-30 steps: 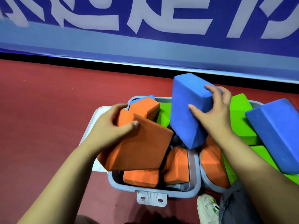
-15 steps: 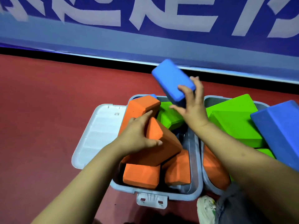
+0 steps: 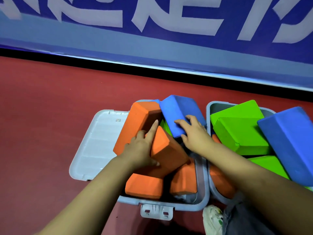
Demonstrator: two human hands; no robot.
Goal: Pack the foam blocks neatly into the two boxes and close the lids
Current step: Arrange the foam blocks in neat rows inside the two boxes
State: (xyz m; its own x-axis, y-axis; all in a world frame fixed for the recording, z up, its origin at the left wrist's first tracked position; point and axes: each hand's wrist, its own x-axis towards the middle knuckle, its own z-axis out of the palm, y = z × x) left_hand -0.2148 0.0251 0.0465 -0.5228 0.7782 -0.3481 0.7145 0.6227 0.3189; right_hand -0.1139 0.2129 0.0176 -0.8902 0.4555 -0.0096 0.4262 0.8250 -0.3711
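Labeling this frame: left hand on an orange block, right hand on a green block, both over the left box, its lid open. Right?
One error: the right hand holds a blue block, not green. The head view shows it. Left hand on an orange block, left box with lid open: correct.

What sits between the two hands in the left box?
In the head view, a green block peeks between the left hand and right hand.

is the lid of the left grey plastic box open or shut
Open: the left grey plastic box's lid lies flat on the red floor, its ribbed inside facing up.
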